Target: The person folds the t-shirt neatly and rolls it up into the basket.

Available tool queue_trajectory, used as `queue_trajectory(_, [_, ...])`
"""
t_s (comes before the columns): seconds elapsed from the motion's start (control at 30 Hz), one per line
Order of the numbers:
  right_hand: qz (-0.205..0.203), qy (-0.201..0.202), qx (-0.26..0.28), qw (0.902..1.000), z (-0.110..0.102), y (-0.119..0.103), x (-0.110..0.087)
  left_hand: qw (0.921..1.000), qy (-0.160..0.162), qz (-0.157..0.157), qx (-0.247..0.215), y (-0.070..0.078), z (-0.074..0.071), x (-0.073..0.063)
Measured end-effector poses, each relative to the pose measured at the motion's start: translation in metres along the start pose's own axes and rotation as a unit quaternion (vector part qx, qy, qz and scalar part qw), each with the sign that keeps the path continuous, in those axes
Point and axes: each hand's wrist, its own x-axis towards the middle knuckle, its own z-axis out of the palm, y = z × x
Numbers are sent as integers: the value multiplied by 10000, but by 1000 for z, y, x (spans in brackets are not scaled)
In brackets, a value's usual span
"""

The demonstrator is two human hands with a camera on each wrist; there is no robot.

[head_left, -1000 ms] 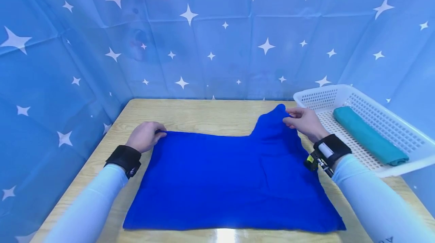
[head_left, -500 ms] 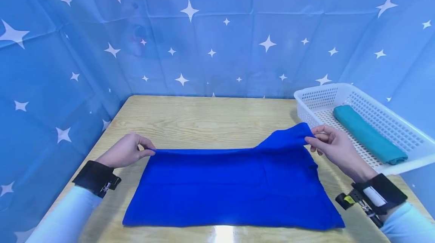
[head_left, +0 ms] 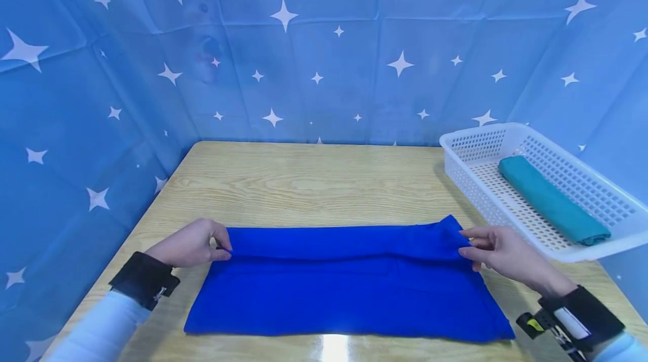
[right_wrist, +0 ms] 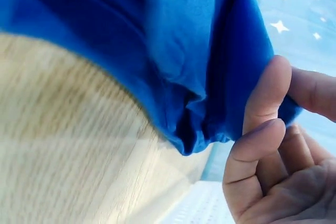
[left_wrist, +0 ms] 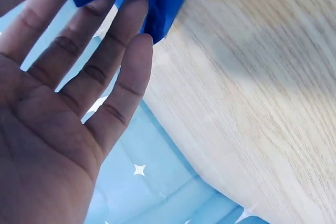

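A blue cloth [head_left: 344, 303] lies on the wooden table, its far part folded over toward me in a long strip with a crease below it. At the strip's left end my left hand [head_left: 194, 243] pinches the edge between thumb and fingers. The left wrist view shows the cloth's corner [left_wrist: 163, 3] at the fingertips. My right hand [head_left: 498, 252] pinches the right end, where a small point of fabric sticks up. In the right wrist view the cloth [right_wrist: 184, 61] hangs in bunched folds beside the thumb and fingers.
A white perforated basket [head_left: 458, 179] stands at the table's right side with a folded teal cloth [head_left: 554, 199] in it. Wooden tabletop [head_left: 314, 182] shows behind the blue cloth. A blue curtain with white stars [head_left: 334, 69] surrounds the table at the back and sides.
Both hands have come nearer to me, bringing the cloth's far edge over onto the near part. The raised right corner has come down. The right hand has moved outward to the right.
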Motion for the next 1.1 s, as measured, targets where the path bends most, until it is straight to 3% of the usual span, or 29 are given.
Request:
queue_trajectory(0.13, [-96, -47, -308, 9995, 4, 3, 0, 9999, 12, 69, 77, 1, 3, -3])
queue_trajectory(0.3, [-274, -410, -607, 9969, 7, 4, -1, 9997, 54, 122, 198, 4, 4, -5])
queue_trajectory(0.57, [-163, -231, -1562, 9873, 4, -1, 0, 9992, 260, -29, 314, 3, 3, -6])
queue_trajectory(0.7, [-358, -344, -1591, 9860, 4, -1, -2, 9994, 245, -99, 223, 2, 5, -7])
queue_trajectory(0.83, [-728, -753, -1589, 9817, 8, 2, -2, 9995, 186, -131, 238, 2, 10, -7])
queue_trajectory(1.1, [-1052, -1408, -1449, 9737, 5, -1, -1, 9982, 116, -259, 523, 9, 11, -6])
